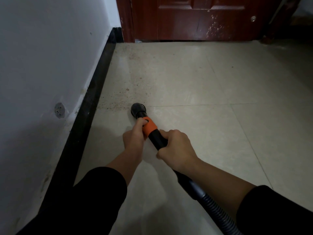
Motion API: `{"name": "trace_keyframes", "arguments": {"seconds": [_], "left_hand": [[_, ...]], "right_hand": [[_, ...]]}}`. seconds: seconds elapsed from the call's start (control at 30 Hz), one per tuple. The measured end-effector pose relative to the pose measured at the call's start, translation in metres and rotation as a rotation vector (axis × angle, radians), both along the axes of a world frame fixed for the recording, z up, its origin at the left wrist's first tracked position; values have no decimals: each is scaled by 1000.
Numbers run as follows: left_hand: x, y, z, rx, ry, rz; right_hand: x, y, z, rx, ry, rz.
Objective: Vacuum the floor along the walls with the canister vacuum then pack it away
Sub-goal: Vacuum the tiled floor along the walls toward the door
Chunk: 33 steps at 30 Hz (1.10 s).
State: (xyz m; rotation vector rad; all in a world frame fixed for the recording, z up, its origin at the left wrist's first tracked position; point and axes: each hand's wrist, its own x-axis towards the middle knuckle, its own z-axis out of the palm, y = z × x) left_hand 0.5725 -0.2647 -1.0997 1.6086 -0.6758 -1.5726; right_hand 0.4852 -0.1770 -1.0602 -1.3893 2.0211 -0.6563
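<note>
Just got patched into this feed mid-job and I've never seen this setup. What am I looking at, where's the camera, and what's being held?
There is no machine here: a person works bare-handed, and the one picture comes from a camera on their head, looking forward and down. The left hand grips the orange collar of a vacuum wand. The right hand grips the black tube just behind it. The round nozzle points at the tiled floor, beside specks of dirt near the black skirting board. A ribbed hose runs back. A red-brown door stands ahead.
</note>
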Motion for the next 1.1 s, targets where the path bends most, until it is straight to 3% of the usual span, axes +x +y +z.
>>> {"name": "trace_keyframes", "arguments": {"seconds": [0.5,0.83,1.1], "left_hand": [[-26,-10,-3,25,-48,-103],[-57,-28,34,175,-176,-313],[-88,-34,65,237,-231,-294]], "right_hand": [[-31,-6,-12,5,-62,-9],[-69,-13,13,91,-132,-47],[-94,-23,44,176,-229,-59]]}}
